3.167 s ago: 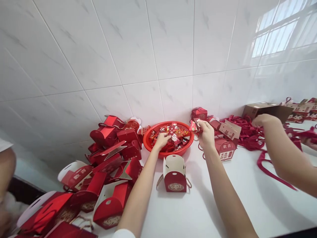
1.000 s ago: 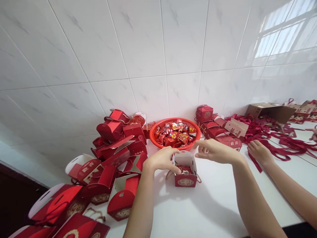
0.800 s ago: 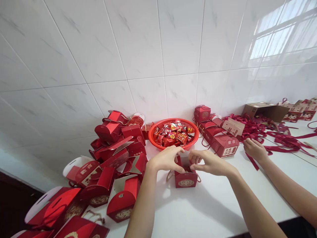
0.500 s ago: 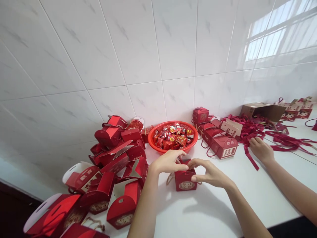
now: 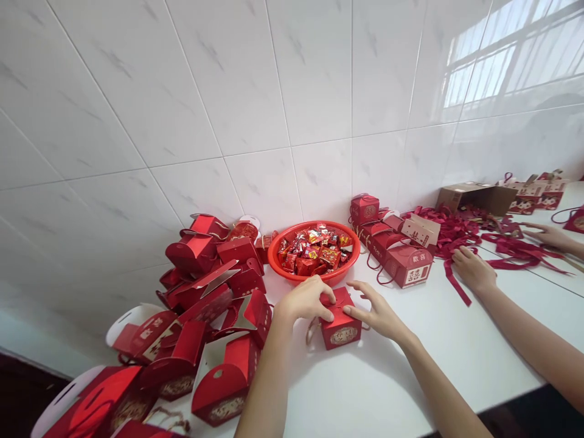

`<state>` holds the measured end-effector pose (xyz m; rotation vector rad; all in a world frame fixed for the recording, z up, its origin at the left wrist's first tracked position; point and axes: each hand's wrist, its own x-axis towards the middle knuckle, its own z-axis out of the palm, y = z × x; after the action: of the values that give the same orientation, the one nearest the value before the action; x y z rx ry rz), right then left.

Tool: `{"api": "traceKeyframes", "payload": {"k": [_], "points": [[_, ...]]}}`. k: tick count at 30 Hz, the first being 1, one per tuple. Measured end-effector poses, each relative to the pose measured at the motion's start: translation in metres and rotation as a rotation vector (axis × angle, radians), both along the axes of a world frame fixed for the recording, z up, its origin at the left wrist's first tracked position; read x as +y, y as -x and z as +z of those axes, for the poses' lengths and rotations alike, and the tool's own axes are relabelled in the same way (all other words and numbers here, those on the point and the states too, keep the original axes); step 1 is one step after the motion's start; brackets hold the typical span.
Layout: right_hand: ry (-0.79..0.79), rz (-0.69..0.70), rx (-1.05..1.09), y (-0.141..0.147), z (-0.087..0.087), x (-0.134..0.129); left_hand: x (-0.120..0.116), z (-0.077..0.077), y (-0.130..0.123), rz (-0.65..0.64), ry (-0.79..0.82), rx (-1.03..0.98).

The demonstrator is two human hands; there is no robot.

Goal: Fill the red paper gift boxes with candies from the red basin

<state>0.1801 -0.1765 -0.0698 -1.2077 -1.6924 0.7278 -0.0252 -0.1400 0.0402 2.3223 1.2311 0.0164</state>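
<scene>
A small red gift box (image 5: 343, 333) with a gold-patterned front stands upright on the white table. Its top flaps lie folded down, and twisted rope handles hang at its sides. My left hand (image 5: 301, 303) grips the box from the left, thumb and curled fingers on the top flaps. From the right, my right hand (image 5: 381, 311) holds its upper edge, with the thumb on the top and the forefinger stretched toward the back corner. Just behind the box is a red plastic basket (image 5: 274, 258) filled with wrapped candies (image 5: 314, 249).
Several red boxes (image 5: 228, 371), some open, crowd the left. Closed boxes (image 5: 410, 266) stand at the back right, near dark red ribbons (image 5: 456, 234) and a cardboard carton (image 5: 495, 198). Another person's hand (image 5: 474, 267) rests by the ribbons; a further hand (image 5: 550, 236) reaches in at right.
The box's top flaps have gone from partly raised to folded flat under my fingers. A further person's hand has appeared at the far right. The view has shifted slightly.
</scene>
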Motion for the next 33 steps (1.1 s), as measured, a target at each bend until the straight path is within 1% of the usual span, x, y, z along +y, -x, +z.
{"api": "traceKeyframes", "payload": {"k": [2,4,7,10,14,18,20,23,25,29,33], "points": [[0.076,0.024,-0.057,-0.001,-0.001,0.0,0.001,-0.001,-0.002,0.004,0.0,0.015],[0.112,0.03,-0.088,0.0,-0.002,-0.001,0.001,-0.001,-0.002,0.014,0.007,0.006],[0.086,-0.003,-0.089,0.002,-0.002,0.0,0.001,0.0,-0.001,0.028,0.06,-0.009],[0.072,-0.033,-0.046,0.003,0.001,0.001,0.002,-0.002,0.0,0.051,0.097,-0.002],[0.109,-0.03,0.137,-0.002,0.012,-0.005,0.006,-0.006,0.002,0.048,0.12,0.012],[0.15,-0.068,0.429,-0.014,0.03,-0.02,0.012,-0.011,0.006,0.003,0.148,-0.018],[0.142,-0.071,0.547,-0.02,0.039,-0.027,0.015,-0.013,0.008,-0.001,0.197,-0.046],[0.139,-0.047,0.598,-0.023,0.051,-0.033,0.016,-0.014,0.008,0.028,0.337,-0.101],[0.149,-0.015,0.601,-0.021,0.057,-0.033,0.015,-0.014,0.007,0.039,0.375,-0.131],[0.166,0.04,0.6,-0.013,0.061,-0.027,0.012,-0.009,0.005,-0.016,0.277,-0.185],[0.166,0.043,0.567,-0.006,0.059,-0.023,0.012,-0.008,0.006,-0.043,0.233,-0.146]]}}
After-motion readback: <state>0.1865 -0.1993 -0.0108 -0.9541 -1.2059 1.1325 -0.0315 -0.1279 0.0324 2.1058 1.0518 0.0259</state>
